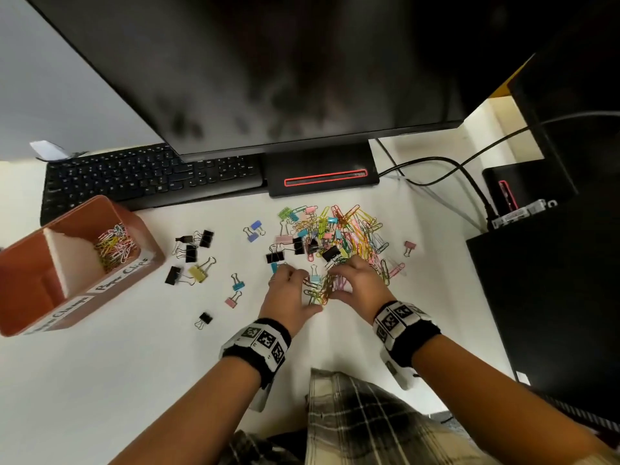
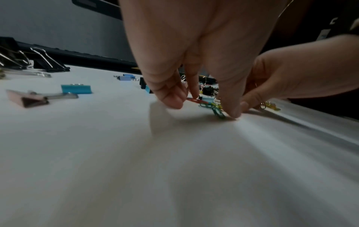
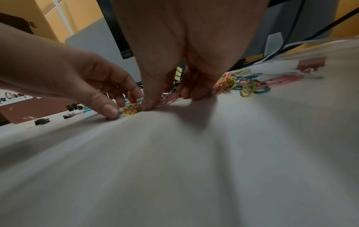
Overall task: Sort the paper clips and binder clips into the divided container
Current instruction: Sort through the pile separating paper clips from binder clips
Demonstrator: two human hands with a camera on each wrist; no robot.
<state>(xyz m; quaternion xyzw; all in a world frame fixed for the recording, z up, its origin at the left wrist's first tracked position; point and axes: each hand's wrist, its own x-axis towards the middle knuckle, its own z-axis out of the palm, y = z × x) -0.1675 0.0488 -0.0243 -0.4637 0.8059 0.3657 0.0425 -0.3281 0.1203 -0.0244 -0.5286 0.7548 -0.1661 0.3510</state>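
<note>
A small bunch of coloured paper clips (image 1: pixel 320 290) (image 2: pixel 217 110) (image 3: pixel 132 109) lies on the white desk, just in front of the big mixed pile of paper clips and binder clips (image 1: pixel 339 233). My left hand (image 1: pixel 303 290) (image 2: pixel 204 107) and right hand (image 1: pixel 342 283) (image 3: pixel 170 99) close in on the bunch from both sides, with curled fingertips and thumbs down on the desk pinching clips. The brown divided container (image 1: pixel 20 297) stands at the left. Its far compartment holds paper clips (image 1: pixel 115 245). Inside, the near compartment is hidden.
Loose binder clips (image 1: pixel 191 253) lie scattered between the container and the pile, and one pink binder clip (image 1: pixel 409 247) lies to the right. A keyboard (image 1: pixel 141 177) and monitor stand (image 1: pixel 322 176) run along the back. Black equipment (image 1: pixel 550 297) and cables (image 1: pixel 446 162) fill the right side.
</note>
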